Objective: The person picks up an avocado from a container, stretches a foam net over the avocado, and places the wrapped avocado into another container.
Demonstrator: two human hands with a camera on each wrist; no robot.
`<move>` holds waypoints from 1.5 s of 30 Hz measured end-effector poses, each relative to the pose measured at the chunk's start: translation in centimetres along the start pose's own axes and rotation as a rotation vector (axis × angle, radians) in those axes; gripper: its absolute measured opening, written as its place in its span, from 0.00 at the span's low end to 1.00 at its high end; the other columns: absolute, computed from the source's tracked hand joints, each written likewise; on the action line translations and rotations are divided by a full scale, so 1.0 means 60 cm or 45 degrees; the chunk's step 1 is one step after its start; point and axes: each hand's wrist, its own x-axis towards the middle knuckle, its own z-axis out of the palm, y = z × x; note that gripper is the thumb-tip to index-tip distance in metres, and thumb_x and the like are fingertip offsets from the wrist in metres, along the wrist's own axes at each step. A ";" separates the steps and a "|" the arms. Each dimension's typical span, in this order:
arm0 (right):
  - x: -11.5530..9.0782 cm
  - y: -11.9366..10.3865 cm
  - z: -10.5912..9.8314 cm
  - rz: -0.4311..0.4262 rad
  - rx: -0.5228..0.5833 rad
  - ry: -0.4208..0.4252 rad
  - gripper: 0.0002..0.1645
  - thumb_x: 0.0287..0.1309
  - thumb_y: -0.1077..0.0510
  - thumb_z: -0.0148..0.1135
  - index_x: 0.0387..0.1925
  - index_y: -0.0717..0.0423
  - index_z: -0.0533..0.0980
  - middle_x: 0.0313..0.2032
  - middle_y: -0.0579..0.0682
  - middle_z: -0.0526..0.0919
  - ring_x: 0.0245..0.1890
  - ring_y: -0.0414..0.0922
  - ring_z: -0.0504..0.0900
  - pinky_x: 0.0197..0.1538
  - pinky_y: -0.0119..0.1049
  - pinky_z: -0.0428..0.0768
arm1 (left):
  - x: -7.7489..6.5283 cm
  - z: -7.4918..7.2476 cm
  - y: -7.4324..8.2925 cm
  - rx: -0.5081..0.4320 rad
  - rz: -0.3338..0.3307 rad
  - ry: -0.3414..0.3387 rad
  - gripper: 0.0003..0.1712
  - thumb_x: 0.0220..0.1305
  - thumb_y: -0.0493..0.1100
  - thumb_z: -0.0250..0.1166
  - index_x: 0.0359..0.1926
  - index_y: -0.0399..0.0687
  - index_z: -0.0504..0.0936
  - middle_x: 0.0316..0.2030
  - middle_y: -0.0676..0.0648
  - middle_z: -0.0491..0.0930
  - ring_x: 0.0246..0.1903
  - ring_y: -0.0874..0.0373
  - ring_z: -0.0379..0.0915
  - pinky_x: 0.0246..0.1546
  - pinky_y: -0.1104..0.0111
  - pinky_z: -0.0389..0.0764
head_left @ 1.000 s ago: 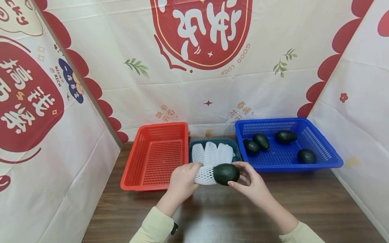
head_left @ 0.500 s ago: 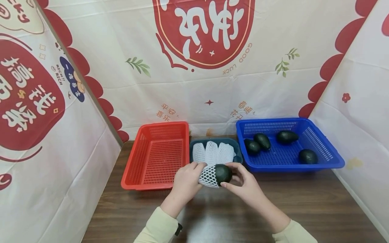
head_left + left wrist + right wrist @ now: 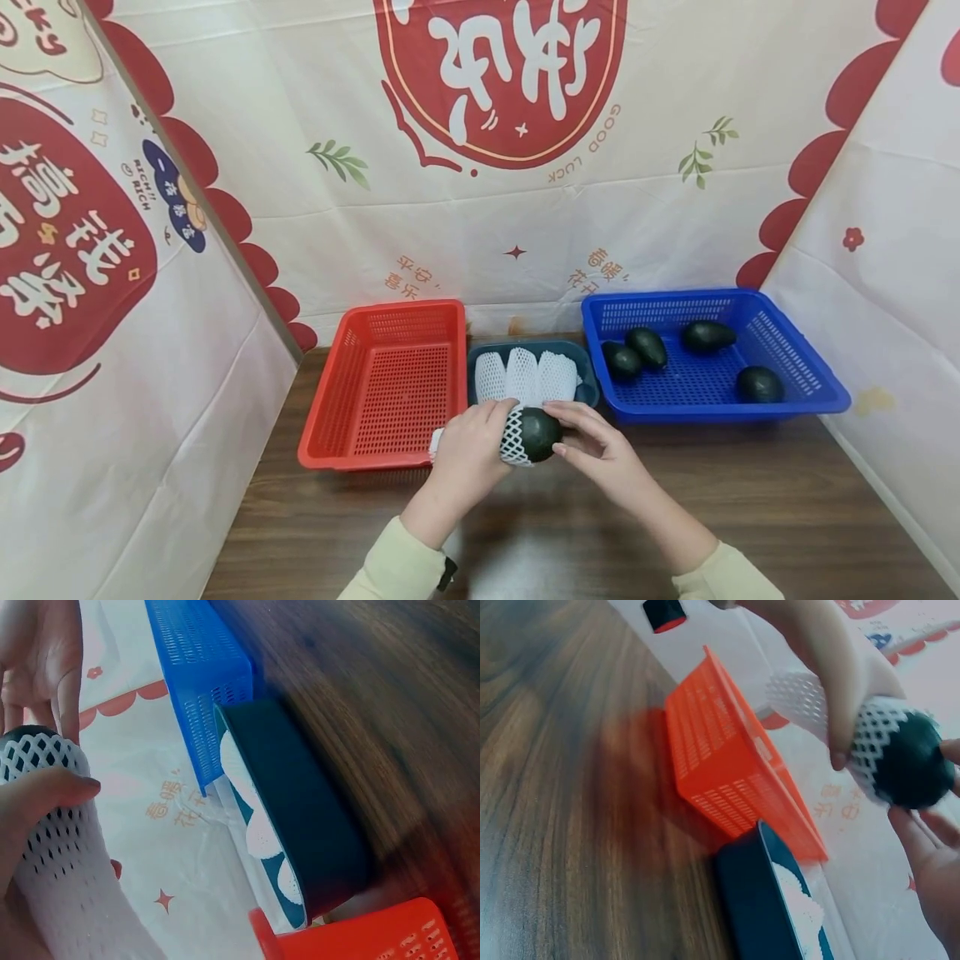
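Observation:
In the head view my left hand (image 3: 471,454) wraps around a white foam net sleeve (image 3: 514,439). A dark green avocado (image 3: 542,435) sits partly inside it, its rounded right end bare. The fingertips and thumb of my right hand (image 3: 606,454) hold that bare end. Stretched mesh circles the fruit in the right wrist view, and the slack tail of the sleeve (image 3: 799,696) sticks out behind my left hand. My left thumb (image 3: 64,787) presses along the mesh in the left wrist view, with the narrower sleeve hanging below it.
Behind my hands, a dark green tray (image 3: 590,385) holds several white foam sleeves (image 3: 522,375). The red basket (image 3: 405,392) stands to its left, with nothing seen inside. Right of the tray, the blue basket (image 3: 693,385) contains several avocados (image 3: 707,336). Fabric walls enclose the wooden table (image 3: 540,533).
The avocado has moved left, deeper into the sleeve, and less of it shows bare. My left hand has shifted right along the sleeve, whose tail now shows on its left.

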 end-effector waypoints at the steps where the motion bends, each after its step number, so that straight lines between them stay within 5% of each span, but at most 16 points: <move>1: 0.000 0.001 -0.003 -0.020 0.030 -0.016 0.27 0.57 0.76 0.61 0.59 0.71 0.71 0.58 0.65 0.71 0.58 0.44 0.73 0.53 0.35 0.78 | 0.001 -0.001 0.000 -0.001 -0.005 0.001 0.34 0.47 0.57 0.76 0.52 0.46 0.78 0.39 0.49 0.81 0.34 0.57 0.78 0.35 0.65 0.81; 15: 0.004 -0.012 -0.016 0.193 0.089 0.067 0.25 0.53 0.71 0.68 0.55 0.68 0.76 0.53 0.51 0.82 0.44 0.47 0.84 0.45 0.38 0.82 | 0.012 -0.001 0.015 0.008 0.023 0.081 0.32 0.47 0.57 0.75 0.51 0.48 0.78 0.39 0.50 0.79 0.35 0.57 0.77 0.31 0.63 0.79; 27: 0.012 -0.012 -0.002 0.000 0.038 0.131 0.23 0.48 0.75 0.70 0.50 0.70 0.78 0.49 0.64 0.76 0.49 0.44 0.81 0.47 0.39 0.81 | 0.023 -0.004 0.025 0.021 0.025 0.025 0.36 0.47 0.56 0.77 0.55 0.47 0.75 0.43 0.48 0.78 0.39 0.56 0.76 0.38 0.63 0.80; 36: 0.009 -0.012 0.008 0.045 -0.029 0.198 0.22 0.47 0.73 0.71 0.48 0.65 0.80 0.46 0.60 0.77 0.48 0.43 0.80 0.46 0.38 0.81 | 0.024 -0.008 0.034 0.012 0.003 -0.017 0.40 0.43 0.53 0.80 0.56 0.47 0.75 0.47 0.47 0.77 0.45 0.54 0.74 0.46 0.59 0.79; 45: 0.008 -0.005 0.021 -0.034 -0.017 0.237 0.22 0.46 0.76 0.70 0.47 0.68 0.80 0.47 0.62 0.76 0.49 0.43 0.79 0.46 0.38 0.81 | 0.026 0.001 0.036 0.059 0.038 0.088 0.35 0.44 0.51 0.79 0.54 0.49 0.78 0.46 0.47 0.77 0.44 0.52 0.75 0.46 0.58 0.78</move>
